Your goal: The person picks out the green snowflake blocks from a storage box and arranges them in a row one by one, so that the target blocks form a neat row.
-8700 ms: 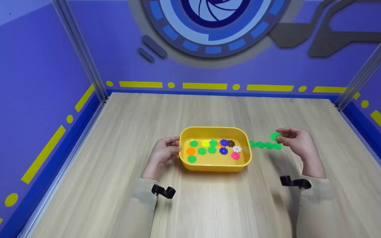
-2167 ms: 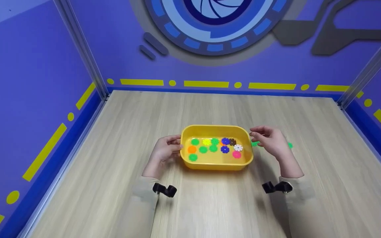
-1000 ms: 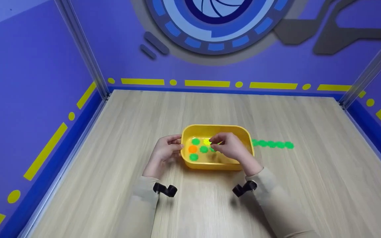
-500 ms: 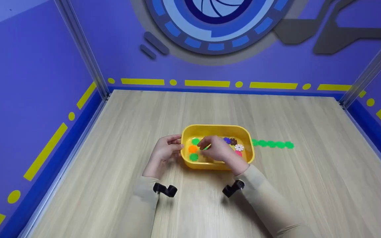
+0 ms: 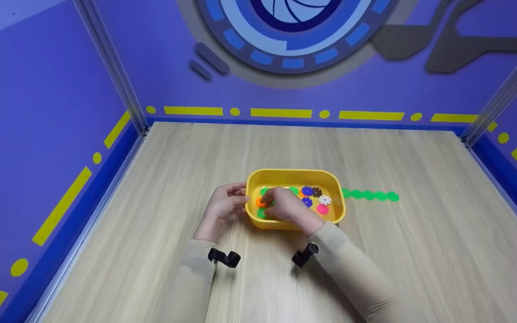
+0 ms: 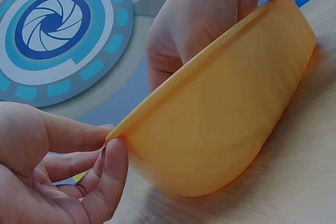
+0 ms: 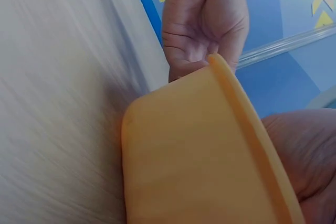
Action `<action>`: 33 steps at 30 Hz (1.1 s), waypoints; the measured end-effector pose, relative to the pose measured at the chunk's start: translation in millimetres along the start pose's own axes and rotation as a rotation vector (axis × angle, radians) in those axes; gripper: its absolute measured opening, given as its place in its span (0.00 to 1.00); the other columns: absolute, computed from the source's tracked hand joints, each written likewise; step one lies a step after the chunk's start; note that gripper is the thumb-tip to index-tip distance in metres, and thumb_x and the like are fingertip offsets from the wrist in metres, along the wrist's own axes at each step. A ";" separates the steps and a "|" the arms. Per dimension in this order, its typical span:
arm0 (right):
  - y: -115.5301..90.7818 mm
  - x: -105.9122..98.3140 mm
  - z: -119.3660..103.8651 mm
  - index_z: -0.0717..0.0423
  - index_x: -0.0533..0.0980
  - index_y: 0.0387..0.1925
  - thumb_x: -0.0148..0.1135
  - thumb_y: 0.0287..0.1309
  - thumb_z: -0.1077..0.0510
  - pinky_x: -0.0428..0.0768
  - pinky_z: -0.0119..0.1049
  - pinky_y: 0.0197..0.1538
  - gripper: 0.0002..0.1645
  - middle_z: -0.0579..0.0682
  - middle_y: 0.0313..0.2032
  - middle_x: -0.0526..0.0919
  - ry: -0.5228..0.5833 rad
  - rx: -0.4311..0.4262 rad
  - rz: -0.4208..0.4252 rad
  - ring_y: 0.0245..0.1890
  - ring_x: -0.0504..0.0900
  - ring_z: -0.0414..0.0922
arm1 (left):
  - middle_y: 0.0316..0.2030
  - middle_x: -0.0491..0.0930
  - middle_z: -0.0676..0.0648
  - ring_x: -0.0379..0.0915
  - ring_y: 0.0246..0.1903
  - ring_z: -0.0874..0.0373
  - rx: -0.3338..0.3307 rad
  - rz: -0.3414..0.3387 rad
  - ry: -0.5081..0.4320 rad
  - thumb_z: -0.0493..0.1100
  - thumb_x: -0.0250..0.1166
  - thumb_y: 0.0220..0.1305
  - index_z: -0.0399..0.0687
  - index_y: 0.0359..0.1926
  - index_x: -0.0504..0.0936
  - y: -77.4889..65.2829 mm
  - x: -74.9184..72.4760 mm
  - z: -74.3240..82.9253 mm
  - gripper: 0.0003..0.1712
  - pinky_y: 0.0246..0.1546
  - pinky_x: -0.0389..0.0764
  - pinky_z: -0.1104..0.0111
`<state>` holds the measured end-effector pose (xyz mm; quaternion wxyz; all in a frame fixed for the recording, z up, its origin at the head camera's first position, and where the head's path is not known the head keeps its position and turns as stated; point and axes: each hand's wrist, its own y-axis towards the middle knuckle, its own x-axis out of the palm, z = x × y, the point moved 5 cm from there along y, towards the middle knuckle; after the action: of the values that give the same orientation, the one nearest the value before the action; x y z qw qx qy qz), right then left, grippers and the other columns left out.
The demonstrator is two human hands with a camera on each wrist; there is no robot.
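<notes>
A yellow plastic bin (image 5: 295, 226) stands on the table with several small notched discs inside. My left hand (image 5: 223, 205) pinches its left rim; in the left wrist view the thumb and fingers (image 6: 113, 166) clasp the edge. My right hand (image 5: 285, 205) is down inside the bin at its left half, fingers bent, fingertips close by an orange disc (image 5: 260, 202) and green discs (image 5: 261, 213). I cannot tell whether it grips one. The bin wall hides these fingertips in both wrist views. A row of linked green discs (image 5: 369, 195) lies right of the bin.
Toward the bin's right side lie blue (image 5: 307, 191), brown (image 5: 317, 192), white (image 5: 325, 200) and pink (image 5: 322, 209) discs. The wooden table (image 5: 195, 152) meets purple panels (image 5: 249, 96) at its back and sides.
My right hand, earlier placing a green disc at the row on the right, has come back into the bin and moved left and down among the discs. My left hand stays on the rim.
</notes>
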<state>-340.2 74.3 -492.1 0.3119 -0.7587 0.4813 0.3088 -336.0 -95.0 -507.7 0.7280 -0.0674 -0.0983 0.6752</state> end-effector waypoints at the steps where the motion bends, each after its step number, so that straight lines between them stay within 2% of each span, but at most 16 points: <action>1: 0.8 0.5 -0.4 0.61 0.85 0.49 0.70 0.55 0.66 0.82 0.46 0.60 0.18 0.56 0.47 0.89 -0.006 -0.010 0.002 0.46 0.84 0.50 | 0.43 0.80 0.42 0.76 0.28 0.62 -0.001 0.001 -0.001 0.25 0.64 0.62 0.31 0.64 0.78 -0.1 -0.1 0.0 0.27 0.29 0.83 0.70; 7: 3.9 4.7 -3.1 0.62 0.85 0.46 0.71 0.51 0.67 0.84 0.43 0.51 0.17 0.54 0.41 0.89 -0.024 -0.060 -0.005 0.38 0.82 0.46 | 0.43 0.81 0.42 0.77 0.28 0.62 0.004 0.001 -0.011 0.24 0.64 0.62 0.32 0.64 0.78 0.4 -0.6 -0.9 0.27 0.28 0.82 0.70; 13: 5.6 8.1 -4.2 0.59 0.86 0.40 0.72 0.48 0.67 0.80 0.34 0.40 0.14 0.52 0.33 0.88 -0.040 -0.089 -0.035 0.31 0.78 0.42 | 0.45 0.82 0.40 0.77 0.29 0.62 0.005 0.003 -0.013 0.25 0.65 0.62 0.32 0.64 0.78 0.9 -0.2 -1.7 0.27 0.29 0.83 0.70; 20: 7.8 12.7 -4.7 0.58 0.88 0.40 0.71 0.53 0.66 0.81 0.33 0.42 0.11 0.53 0.35 0.89 -0.034 -0.092 -0.095 0.31 0.78 0.41 | 0.43 0.81 0.42 0.78 0.29 0.61 0.001 -0.001 -0.020 0.25 0.64 0.63 0.31 0.64 0.77 0.8 0.1 -1.6 0.27 0.30 0.83 0.70; 24: 8.5 14.0 -7.0 0.56 0.90 0.38 0.70 0.56 0.66 0.78 0.30 0.38 0.08 0.50 0.33 0.90 -0.042 -0.089 -0.148 0.30 0.77 0.40 | 0.43 0.81 0.41 0.78 0.29 0.61 -0.003 0.002 -0.020 0.25 0.64 0.63 0.31 0.64 0.78 1.0 -0.6 -1.9 0.27 0.31 0.84 0.69; 28: 9.5 14.2 -8.8 0.55 0.89 0.34 0.69 0.56 0.67 0.72 0.29 0.35 0.07 0.45 0.27 0.83 -0.075 -0.087 -0.186 0.29 0.74 0.41 | 0.42 0.81 0.43 0.77 0.29 0.61 -0.003 0.010 -0.019 0.25 0.65 0.62 0.32 0.63 0.78 0.7 -0.9 -1.8 0.27 0.30 0.83 0.69; 33: 10.5 14.2 -9.3 0.56 0.86 0.33 0.68 0.55 0.68 0.70 0.28 0.36 0.06 0.42 0.25 0.77 -0.113 -0.109 -0.198 0.29 0.73 0.41 | 0.41 0.80 0.45 0.76 0.28 0.62 -0.005 0.014 -0.018 0.25 0.65 0.62 0.32 0.63 0.78 0.2 -0.5 -1.2 0.27 0.29 0.82 0.70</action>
<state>-343.4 55.9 -499.2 0.3257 -0.7999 0.3679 0.3445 -335.9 -95.5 -509.0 0.7221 -0.0637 -0.1063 0.6806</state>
